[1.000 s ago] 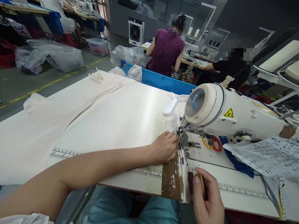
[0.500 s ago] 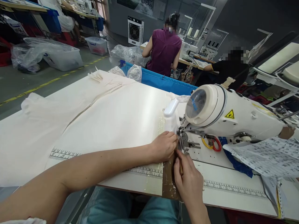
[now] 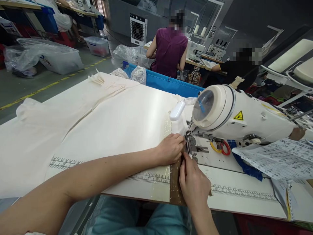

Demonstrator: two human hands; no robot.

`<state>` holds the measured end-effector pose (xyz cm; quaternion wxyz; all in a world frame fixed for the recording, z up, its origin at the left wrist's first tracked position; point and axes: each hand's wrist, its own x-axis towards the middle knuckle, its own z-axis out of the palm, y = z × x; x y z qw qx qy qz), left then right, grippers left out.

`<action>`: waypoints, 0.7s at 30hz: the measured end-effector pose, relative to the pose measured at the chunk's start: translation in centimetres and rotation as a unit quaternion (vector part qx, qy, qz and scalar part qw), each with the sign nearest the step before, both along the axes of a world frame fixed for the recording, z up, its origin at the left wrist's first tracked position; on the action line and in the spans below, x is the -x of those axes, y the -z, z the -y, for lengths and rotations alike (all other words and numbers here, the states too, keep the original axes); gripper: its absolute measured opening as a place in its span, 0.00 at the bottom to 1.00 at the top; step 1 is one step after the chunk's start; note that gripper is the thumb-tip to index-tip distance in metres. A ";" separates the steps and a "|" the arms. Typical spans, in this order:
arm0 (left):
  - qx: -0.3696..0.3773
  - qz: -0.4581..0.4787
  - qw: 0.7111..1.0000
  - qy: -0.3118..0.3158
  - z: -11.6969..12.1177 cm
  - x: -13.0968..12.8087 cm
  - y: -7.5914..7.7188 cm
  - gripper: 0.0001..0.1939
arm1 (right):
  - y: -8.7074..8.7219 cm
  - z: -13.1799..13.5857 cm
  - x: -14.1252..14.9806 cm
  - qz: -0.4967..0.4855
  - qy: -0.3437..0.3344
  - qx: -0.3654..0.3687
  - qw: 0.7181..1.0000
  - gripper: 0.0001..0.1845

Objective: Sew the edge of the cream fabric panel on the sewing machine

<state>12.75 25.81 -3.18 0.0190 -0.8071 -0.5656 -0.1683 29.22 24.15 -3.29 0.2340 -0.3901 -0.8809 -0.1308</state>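
Note:
My left hand (image 3: 170, 149) is closed, its fingertips pinching white fabric (image 3: 179, 126) right in front of the needle area of the sewing machine (image 3: 215, 107). Just below it, my right hand (image 3: 195, 179) is also closed, thumb and index finger together near the front edge of the needle plate. A small tan end (image 3: 210, 193) shows beside its palm; the rest of what it holds is hidden. A white, rounded plastic piece (image 3: 177, 111) lies on the fabric beyond my left hand. The exact contact under the presser foot is covered by my fingers.
Pale fabric (image 3: 46, 127) spreads over the table's left side. Scissors (image 3: 224, 148) with red and yellow handles lie under the machine arm, beside printed paper sheets (image 3: 278, 160). A blue cloth bin (image 3: 168, 83) borders the far edge. Two co-workers sit beyond, one in purple (image 3: 168, 52).
The view has shifted slightly. Both hands stay close at the needle area; a brown handle seen between my right fingers and thumb before is now hidden.

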 end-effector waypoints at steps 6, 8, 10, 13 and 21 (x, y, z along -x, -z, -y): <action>0.005 0.011 1.000 -0.007 -0.4 0.9 -0.2 0.17 | -0.2 0.3 -0.1 -0.003 -0.007 0.012 1.000 0.21; 0.003 0.021 1.000 -0.009 -0.5 1.2 -0.2 0.16 | -0.4 0.9 -1.0 -0.043 -0.040 0.042 0.997 0.20; -0.002 0.034 0.999 -0.011 -0.6 1.4 -0.3 0.16 | -0.6 1.7 -2.3 -0.114 -0.075 0.108 0.985 0.18; -0.003 0.052 0.999 -0.016 -0.7 1.4 -0.4 0.17 | -0.7 2.2 -4.7 -0.246 -0.064 0.233 0.939 0.16; 0.040 0.013 0.999 -0.010 3.7 4.1 -3.2 0.16 | 0.6 -0.1 -8.8 -0.467 0.055 0.397 0.788 0.31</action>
